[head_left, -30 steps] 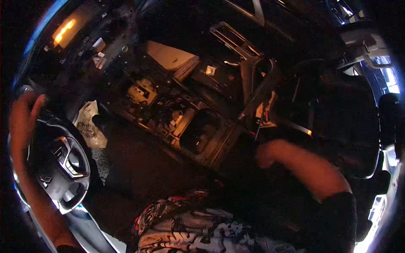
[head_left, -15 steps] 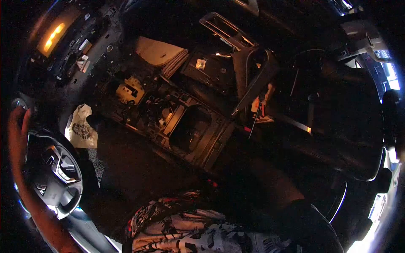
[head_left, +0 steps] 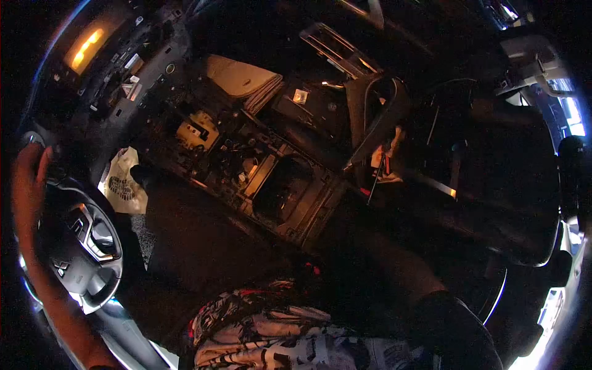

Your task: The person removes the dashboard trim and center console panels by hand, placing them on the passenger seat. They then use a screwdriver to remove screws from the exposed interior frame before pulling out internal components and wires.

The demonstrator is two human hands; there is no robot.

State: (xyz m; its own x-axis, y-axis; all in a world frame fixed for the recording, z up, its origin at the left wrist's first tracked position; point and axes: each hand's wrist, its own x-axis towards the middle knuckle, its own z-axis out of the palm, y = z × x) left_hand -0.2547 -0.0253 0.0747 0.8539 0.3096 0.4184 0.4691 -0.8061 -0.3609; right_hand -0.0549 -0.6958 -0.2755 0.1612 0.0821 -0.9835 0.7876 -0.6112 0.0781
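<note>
At the far left, my left hand (head_left: 31,165) reaches past the steering wheel (head_left: 68,268) to the dashboard. Its fingers are stretched and apart, at the edge of a small round silvery part (head_left: 32,137); whether they press on it is hard to see. My right forearm (head_left: 410,271) extends into the dark beside the seat, and my right hand is lost in shadow. Ahead of me lies the stripped centre console (head_left: 320,213), with its bin open and the shifter base (head_left: 197,129) bare.
A paper floor mat with a shoe print (head_left: 126,185) lies in the footwell. Folded cardboard (head_left: 240,77), a rectangular trim frame (head_left: 336,46) and a curved trim panel (head_left: 376,123) lie on the passenger side. An orange light (head_left: 86,50) glows on the dashboard.
The view has shifted slightly, so the console and trim pieces appear a little to the right. My left hand stays by the round part; my right arm looks much the same.
</note>
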